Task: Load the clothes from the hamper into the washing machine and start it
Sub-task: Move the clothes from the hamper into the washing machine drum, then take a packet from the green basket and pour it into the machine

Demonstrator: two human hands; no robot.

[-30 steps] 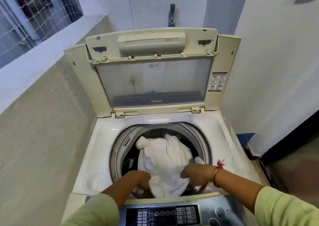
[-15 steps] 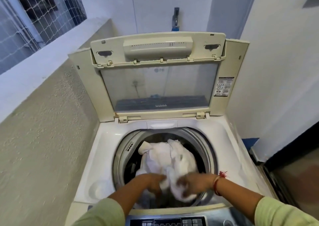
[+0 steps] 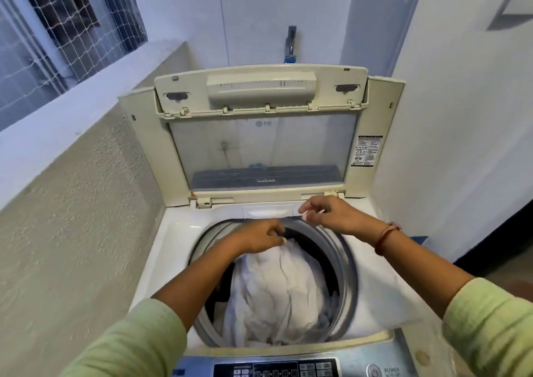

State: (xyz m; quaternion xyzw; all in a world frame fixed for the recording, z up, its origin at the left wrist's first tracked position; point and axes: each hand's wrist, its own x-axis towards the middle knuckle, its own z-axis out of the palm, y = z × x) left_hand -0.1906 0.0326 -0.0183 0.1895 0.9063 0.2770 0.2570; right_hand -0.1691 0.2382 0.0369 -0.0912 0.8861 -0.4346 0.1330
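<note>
The top-loading washing machine stands with its lid raised upright at the back. A bundle of white clothes fills the drum. My left hand hovers over the drum's far side, fingers loosely curled, its tips at the top edge of the white clothes. My right hand is above the back rim, just below the lid hinge, fingers apart and holding nothing. The control panel with its power button lies at the near edge. The hamper is out of sight.
A rough plastered wall runs close along the machine's left side under a netted window. A white wall closes in on the right. A tap sticks out of the back wall above the lid.
Both hands have lifted off the white clothes at the drum's near side and moved toward its back rim. The clothes now sit lower and spread across the drum.
</note>
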